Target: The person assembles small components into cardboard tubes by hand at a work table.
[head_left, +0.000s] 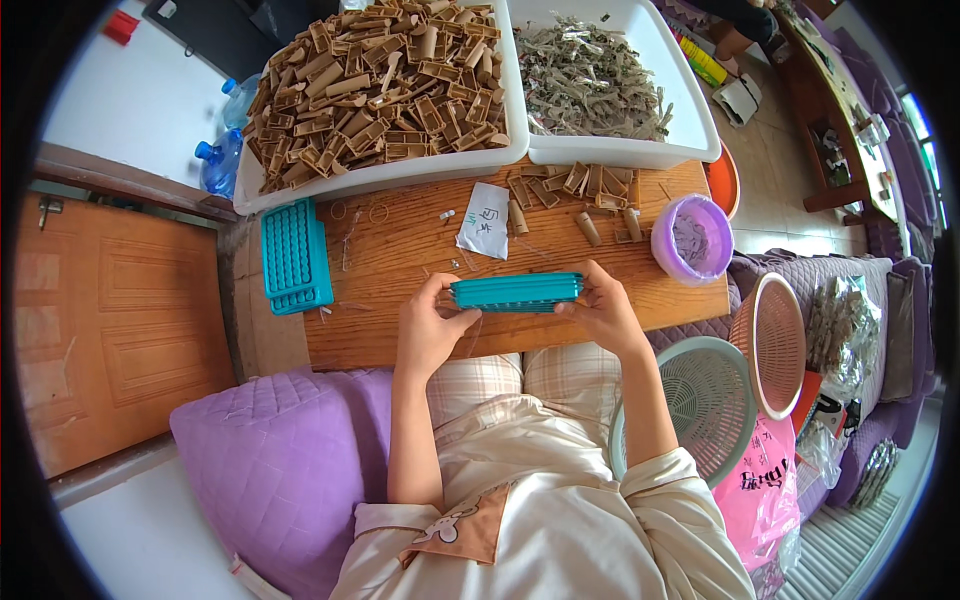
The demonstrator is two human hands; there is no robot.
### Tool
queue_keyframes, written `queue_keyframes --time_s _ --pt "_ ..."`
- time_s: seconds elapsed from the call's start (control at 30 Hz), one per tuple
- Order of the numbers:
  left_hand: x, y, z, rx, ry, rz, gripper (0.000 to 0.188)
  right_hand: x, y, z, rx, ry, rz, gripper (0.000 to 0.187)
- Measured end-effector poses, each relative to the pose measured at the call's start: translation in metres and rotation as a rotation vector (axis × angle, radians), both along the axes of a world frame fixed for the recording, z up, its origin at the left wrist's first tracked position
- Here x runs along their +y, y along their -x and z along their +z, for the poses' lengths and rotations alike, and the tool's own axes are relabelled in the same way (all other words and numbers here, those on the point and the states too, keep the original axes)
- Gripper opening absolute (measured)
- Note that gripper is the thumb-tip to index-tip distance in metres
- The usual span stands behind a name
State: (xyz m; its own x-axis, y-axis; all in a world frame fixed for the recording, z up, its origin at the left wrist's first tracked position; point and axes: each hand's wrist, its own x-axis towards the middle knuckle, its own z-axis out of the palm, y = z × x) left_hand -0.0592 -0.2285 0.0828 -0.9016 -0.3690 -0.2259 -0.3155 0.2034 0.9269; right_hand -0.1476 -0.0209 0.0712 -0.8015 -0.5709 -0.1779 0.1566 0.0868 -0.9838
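Between my two hands is a small stack of teal plastic trays (516, 291), held edge-on above the near edge of the wooden table. My left hand (428, 328) grips its left end, thumb on the near side and fingers behind. At the other end my right hand (609, 313) pinches the stack the same way. More teal trays (295, 256) with rows of hollows lie piled at the table's left. Beyond the held stack, a white slip of paper (486, 222) with handwriting rests on the wood, beside loose brown plastic pieces (588, 229).
A white bin (519, 130) heaped with brown plastic parts stands behind, and another white bin (692, 100) holds clear and dark parts. A purple tub (722, 250) sits at the table's right. Baskets, one green (742, 385) and one pink (765, 300), stand to my right.
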Motion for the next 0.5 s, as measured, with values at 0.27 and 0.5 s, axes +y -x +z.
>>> queue_keyframes --time_s 0.27,0.5 --pt "0.0 -0.001 -0.016 0.251 -0.186 -0.082 0.032 0.008 0.003 0.008 0.783 -0.37 -0.008 0.039" --pt "-0.003 -0.001 -0.048 0.285 -0.111 -0.136 0.034 0.014 -0.01 -0.017 0.702 -0.454 0.013 0.04"
